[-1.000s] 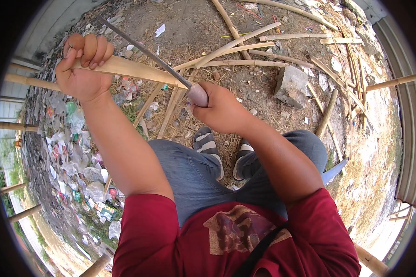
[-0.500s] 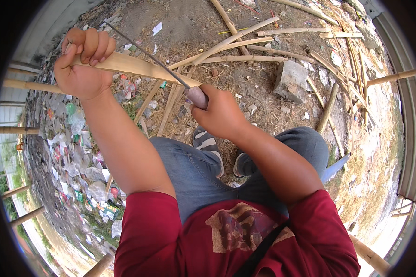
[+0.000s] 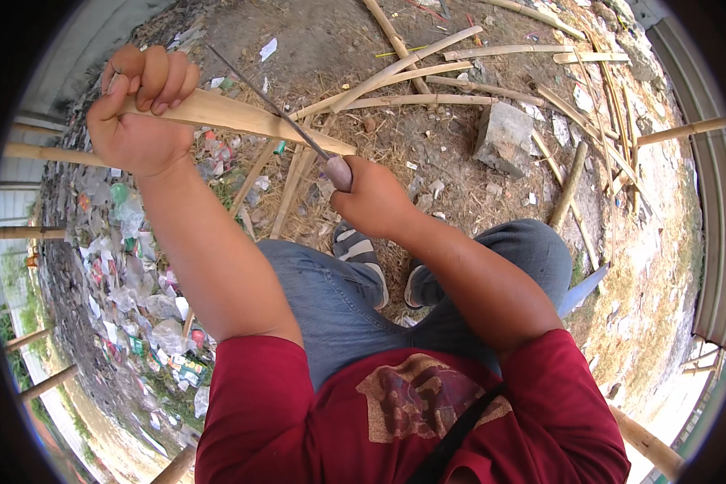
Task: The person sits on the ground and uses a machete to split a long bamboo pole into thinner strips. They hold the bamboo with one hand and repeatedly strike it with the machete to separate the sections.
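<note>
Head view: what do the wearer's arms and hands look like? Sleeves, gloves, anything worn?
Both hands are bare: no gloves, rings or watch visible on the left hand or right hand. The forearms are uncovered up to short dark-red T-shirt sleeves. The shirt has a faded brownish chest print, and a black strap crosses it diagonally.

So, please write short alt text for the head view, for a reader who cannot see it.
Seen from above, the left hand grips a bamboo strip while the right hand holds a long knife across it. More bamboo pieces and a grey stone block lie on the dirt ground.
</note>
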Tool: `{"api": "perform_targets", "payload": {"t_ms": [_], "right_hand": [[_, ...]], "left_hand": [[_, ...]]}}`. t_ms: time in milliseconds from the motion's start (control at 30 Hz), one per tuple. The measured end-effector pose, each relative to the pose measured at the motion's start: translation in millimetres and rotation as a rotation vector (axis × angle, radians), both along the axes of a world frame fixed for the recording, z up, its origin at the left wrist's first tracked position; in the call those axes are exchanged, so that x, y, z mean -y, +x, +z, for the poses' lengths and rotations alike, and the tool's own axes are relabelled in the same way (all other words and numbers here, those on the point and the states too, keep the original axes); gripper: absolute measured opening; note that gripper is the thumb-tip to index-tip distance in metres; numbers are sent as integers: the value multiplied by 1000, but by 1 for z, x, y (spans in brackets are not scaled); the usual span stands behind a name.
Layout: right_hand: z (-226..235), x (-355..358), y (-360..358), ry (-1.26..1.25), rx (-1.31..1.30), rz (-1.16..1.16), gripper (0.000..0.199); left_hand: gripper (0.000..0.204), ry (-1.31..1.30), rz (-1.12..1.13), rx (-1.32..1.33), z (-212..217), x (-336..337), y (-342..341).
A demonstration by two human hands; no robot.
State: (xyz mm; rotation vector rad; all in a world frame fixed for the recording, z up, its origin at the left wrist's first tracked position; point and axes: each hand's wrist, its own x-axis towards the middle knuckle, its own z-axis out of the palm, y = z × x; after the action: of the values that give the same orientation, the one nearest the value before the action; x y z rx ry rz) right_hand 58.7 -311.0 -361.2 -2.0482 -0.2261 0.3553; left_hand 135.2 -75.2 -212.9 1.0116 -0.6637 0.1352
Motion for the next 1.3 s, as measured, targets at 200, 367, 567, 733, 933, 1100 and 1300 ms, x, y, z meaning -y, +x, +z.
{"api": "perform_targets", "payload": {"t_ms": [200,367,567,733,933,1100,1300], "right_hand": [[-67,-6,4,-65,-121,-48,32],[-106,17,14,-268,-356,-71,32],[-28,-11,6,71,-47,-12,32],[-67,-8,9,96,-151,9,31],[-150,35,19,-316,-496,53,37],[-61,-10,11,-107,-145,55,37],[-46,-38,11,111,-57,32,32]], "left_hand": [[17,39,51,40,3,6,-3],[19,55,-2,41,5,20,-1],[17,26,-58,35,1,6,0],[16,-13,14,-12,-2,-16,-3],[12,-89,108,-42,-3,-45,-2],[12,-73,271,-68,-7,-34,-4],[15,-96,487,-81,-6,-30,-2]]}}
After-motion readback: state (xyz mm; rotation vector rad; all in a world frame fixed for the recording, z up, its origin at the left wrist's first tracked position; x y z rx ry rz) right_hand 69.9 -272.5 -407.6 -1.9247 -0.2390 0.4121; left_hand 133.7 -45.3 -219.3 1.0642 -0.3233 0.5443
